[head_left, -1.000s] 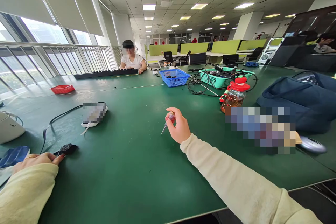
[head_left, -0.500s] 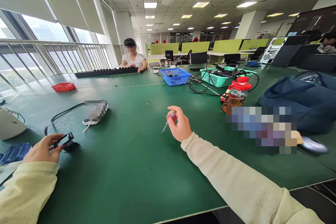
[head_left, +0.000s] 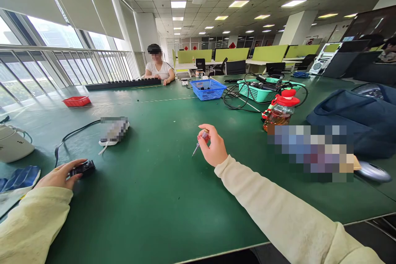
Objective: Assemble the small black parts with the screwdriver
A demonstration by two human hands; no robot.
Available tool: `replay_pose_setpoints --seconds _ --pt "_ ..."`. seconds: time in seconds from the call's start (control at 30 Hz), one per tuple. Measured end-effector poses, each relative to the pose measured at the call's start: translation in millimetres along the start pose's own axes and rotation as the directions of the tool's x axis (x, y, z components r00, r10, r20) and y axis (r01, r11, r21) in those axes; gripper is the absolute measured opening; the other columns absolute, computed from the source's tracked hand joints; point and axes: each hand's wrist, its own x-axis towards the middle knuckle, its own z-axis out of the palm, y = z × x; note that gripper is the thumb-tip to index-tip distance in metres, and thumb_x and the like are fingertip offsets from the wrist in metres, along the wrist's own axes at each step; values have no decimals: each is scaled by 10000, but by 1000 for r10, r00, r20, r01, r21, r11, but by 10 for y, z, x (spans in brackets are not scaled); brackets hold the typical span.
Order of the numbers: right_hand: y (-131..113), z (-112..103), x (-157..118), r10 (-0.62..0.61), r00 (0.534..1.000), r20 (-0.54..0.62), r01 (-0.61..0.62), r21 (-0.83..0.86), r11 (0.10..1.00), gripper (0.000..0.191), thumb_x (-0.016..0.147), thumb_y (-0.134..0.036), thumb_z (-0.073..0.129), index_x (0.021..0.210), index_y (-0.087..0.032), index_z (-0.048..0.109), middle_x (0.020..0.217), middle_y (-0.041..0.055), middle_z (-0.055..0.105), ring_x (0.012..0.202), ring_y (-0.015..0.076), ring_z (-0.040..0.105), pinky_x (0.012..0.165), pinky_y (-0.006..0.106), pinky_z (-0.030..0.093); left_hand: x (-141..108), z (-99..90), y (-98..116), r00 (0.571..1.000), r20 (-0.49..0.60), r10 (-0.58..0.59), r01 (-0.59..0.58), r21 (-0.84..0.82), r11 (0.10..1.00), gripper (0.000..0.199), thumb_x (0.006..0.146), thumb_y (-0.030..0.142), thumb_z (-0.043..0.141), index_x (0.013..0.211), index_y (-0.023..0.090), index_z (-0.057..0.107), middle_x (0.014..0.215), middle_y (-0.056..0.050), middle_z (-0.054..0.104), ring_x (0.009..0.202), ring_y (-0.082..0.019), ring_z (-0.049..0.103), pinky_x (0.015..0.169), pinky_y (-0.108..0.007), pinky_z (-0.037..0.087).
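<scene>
At the left, my left hand (head_left: 63, 174) has its thumb and fingers around a small black part (head_left: 83, 168) at table height. My right hand (head_left: 213, 145) is over the middle of the green table (head_left: 139, 202), closed on a small screwdriver (head_left: 204, 135) with a reddish handle. Its thin metal tip points down and to the left. A blue and white cloth or glove (head_left: 21, 178) lies beside my left wrist. Beyond my left hand is a white device (head_left: 114, 132) with a black cable, partly blurred out.
Farther off are a red tray (head_left: 76, 101), a blue basket (head_left: 208, 90), a teal basket (head_left: 260, 93) with cables and a red-lidded jar (head_left: 281, 109). A dark blue bag (head_left: 355, 119) lies right. Across the table sits a person (head_left: 159, 68).
My left hand has lowered the black frame-like piece onto the dark part on the table; the two now look like one. My right hand keeps its hold on the screwdriver, almost unmoved.
</scene>
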Motion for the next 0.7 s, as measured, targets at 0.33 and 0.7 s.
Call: replay_pose_setpoints --seconds 0.33,0.7 --pt "2 2 -3 0 1000 -1 0 11 1000 250 850 -196 486 1098 -227 479 795 6 625 622 123 583 618 263 515 18 66 -85 999 -3 39 -39 -110 993 552 796 325 317 1281 166 525 1155 -82 685 1109 -272 602 937 -410 474" --pt "-8 6 1 10 1000 5 -10 5 1000 254 849 -196 482 1102 -223 480 800 8 627 623 123 583 629 263 516 31 167 -174 999 -7 -48 46 -191 981 493 795 315 325 1250 215 486 1188 -78 669 1213 -256 544 972 -391 457"
